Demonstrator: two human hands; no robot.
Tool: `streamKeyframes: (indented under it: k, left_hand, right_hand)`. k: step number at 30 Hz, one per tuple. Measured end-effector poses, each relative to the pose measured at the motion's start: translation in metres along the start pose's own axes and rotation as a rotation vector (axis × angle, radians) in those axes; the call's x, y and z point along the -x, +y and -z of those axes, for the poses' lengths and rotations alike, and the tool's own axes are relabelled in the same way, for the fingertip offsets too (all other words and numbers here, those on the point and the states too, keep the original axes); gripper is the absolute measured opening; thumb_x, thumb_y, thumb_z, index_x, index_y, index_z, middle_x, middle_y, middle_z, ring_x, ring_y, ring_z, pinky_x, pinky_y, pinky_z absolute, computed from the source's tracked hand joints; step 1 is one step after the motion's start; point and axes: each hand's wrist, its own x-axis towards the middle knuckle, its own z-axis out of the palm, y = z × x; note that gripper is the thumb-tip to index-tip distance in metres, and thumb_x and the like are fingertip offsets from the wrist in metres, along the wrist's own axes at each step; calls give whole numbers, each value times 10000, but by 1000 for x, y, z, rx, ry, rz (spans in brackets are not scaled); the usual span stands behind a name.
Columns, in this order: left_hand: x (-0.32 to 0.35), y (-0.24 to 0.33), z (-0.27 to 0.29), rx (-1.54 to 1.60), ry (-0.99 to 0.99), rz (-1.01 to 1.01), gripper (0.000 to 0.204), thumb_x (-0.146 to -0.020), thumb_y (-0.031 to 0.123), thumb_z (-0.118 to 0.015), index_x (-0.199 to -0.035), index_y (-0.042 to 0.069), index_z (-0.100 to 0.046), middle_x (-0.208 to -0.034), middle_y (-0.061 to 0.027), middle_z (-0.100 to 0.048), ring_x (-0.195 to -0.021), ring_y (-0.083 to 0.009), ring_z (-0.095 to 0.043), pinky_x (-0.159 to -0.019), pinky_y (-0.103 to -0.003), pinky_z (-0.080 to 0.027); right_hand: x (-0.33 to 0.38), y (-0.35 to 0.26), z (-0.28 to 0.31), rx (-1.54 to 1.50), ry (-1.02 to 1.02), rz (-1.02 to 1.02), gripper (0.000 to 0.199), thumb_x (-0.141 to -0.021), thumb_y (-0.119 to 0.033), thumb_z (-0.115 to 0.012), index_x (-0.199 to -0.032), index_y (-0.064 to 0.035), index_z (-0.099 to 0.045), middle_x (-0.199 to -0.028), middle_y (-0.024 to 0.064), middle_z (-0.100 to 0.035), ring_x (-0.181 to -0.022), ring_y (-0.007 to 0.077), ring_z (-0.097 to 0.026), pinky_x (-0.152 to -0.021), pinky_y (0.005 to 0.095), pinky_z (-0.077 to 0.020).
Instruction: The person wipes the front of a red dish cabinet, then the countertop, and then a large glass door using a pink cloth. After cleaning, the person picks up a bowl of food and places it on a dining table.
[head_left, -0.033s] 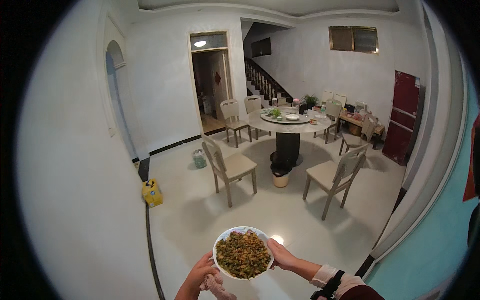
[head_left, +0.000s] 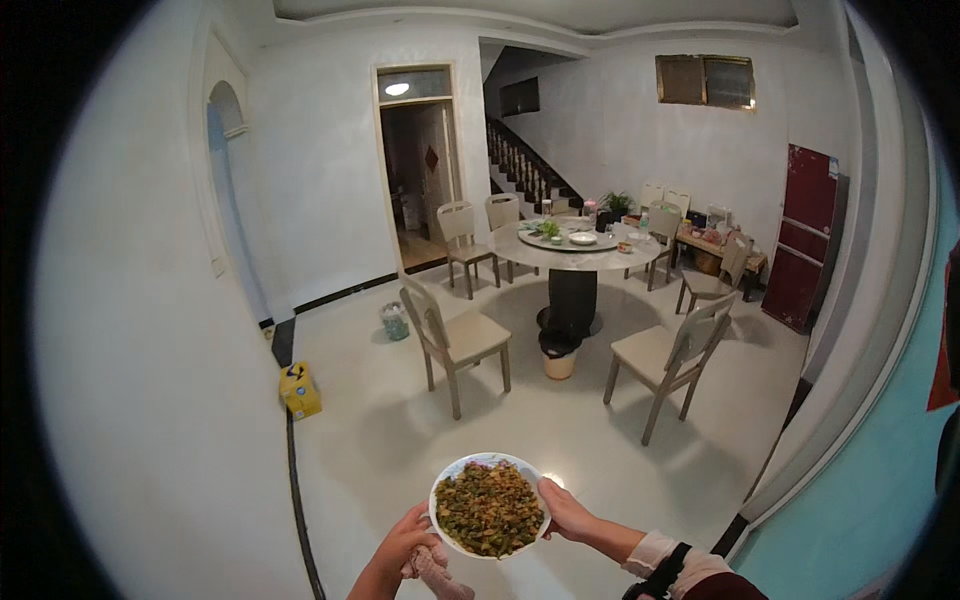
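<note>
A white plate [head_left: 437,535] heaped with chopped green and brown food [head_left: 487,508] is held level in front of me, low in the view. My left hand [head_left: 405,535] grips its left rim and also holds a crumpled pale pink cloth [head_left: 435,574], which hangs below the fingers. On the opposite side, my right hand [head_left: 567,512] is closed on the rim, thumb on top. The fingers under the plate are hidden.
Ahead stands a round table [head_left: 630,257] with dishes on its turntable. Two chairs [head_left: 470,338], [head_left: 655,357] flank a lined bin [head_left: 559,365]. A yellow box [head_left: 300,390] sits by the left wall, near a small wastebasket [head_left: 394,321]. A red fridge [head_left: 803,240] stands far right.
The room has shifted very slightly left in the view. Both hands keep the same hold on the plate.
</note>
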Motion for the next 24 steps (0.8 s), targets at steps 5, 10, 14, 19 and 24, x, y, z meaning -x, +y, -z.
streamKeyframes:
  k: [5, 10, 14, 19, 24]
  left_hand:
    - [-146, 45, 2, 11, -233, 55, 717, -708, -87, -500, -1389, 1, -294, -1229, -178, -520, -1049, -227, -566, -854, -296, -467]
    - [-312, 83, 5, -106, -311, 152, 697, -725, -64, -516, -1384, 9, -299, -1202, -149, -522, -988, -193, -575, -822, -278, -474]
    - [-420, 100, 5, -136, -355, 182, 708, -717, -62, -522, -1382, 0, -288, -1211, -150, -492, -1051, -199, -537, -866, -289, -458]
    - [-553, 130, -15, -147, -390, 209, 723, -715, -70, -517, -1388, -9, -261, -1243, -170, -467, -1083, -214, -521, -900, -298, -445]
    - [-673, 155, -17, -92, -404, 240, 727, -701, -72, -503, -1385, -11, -264, -1256, -171, -457, -1064, -203, -531, -869, -287, -463]
  right_hand:
    - [-69, -44, 68, -32, 213, -8, 468, -957, -495, -314, -1209, -105, -369, -784, 52, -549, -481, 140, -539, -394, 249, -451]
    - [-162, -78, 150, -103, 368, 21, 469, -955, -501, -311, -1203, -107, -366, -762, 60, -549, -496, 140, -556, -375, 261, -447]
    - [-226, -105, 209, -105, 418, 33, 481, -945, -521, -320, -1204, -118, -363, -821, 69, -562, -527, 151, -574, -375, 265, -446]
    - [-300, -159, 290, -148, 404, 99, 486, -930, -539, -346, -1200, -135, -369, -842, 63, -572, -529, 156, -581, -377, 269, -457]
    - [-388, -192, 362, -140, 482, 94, 488, -928, -540, -350, -1179, -123, -385, -785, 41, -578, -521, 142, -592, -356, 249, -446]
